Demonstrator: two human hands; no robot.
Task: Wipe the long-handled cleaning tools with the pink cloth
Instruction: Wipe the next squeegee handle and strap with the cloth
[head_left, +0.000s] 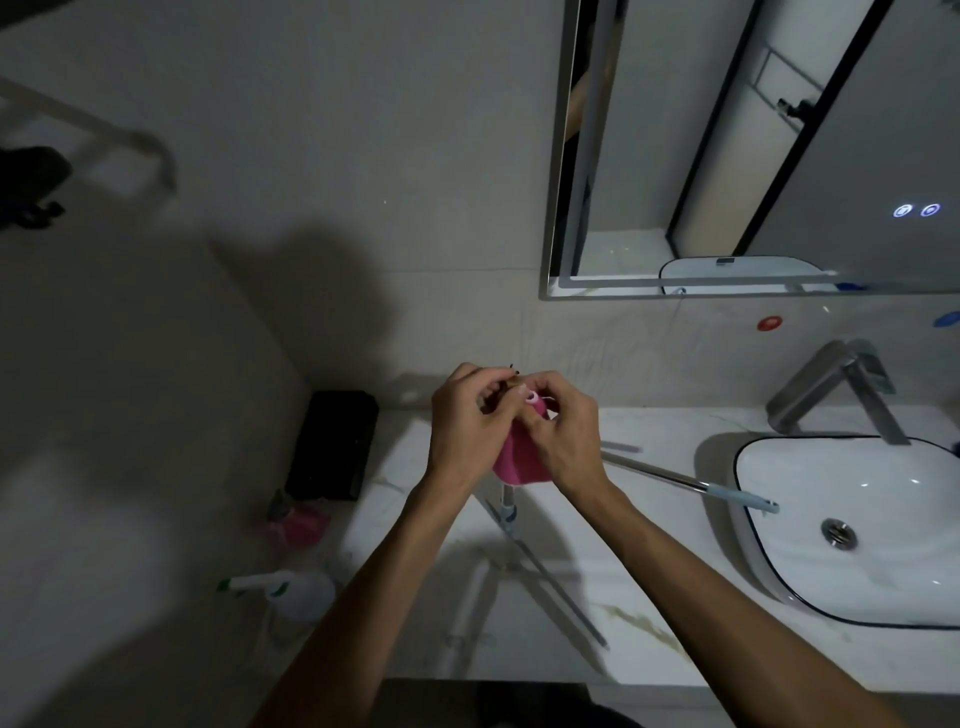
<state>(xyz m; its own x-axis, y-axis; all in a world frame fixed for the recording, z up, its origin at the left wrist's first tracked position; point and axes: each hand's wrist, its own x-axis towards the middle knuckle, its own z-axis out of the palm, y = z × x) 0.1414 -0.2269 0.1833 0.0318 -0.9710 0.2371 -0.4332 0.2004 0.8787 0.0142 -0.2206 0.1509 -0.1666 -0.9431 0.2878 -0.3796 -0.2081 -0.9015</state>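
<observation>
Head view: long-handled tools (550, 582) are laid on the table (649, 649) left of the sink (852, 525). Beyond them, the pink cloth (514, 457) is gripped by the curled left hand (470, 431) and right hand (563, 436) together.

I am looking at a bathroom, dimly lit. A white basin (852, 525) with a metal drain sits on a pale marble-look counter (649, 613), with a chrome tap (836, 389) behind it. Above hangs a framed mirror (753, 150) with two small glowing touch buttons (917, 210). The walls are pale tile. A spray bottle (291, 590) stands by the counter's left end.
</observation>
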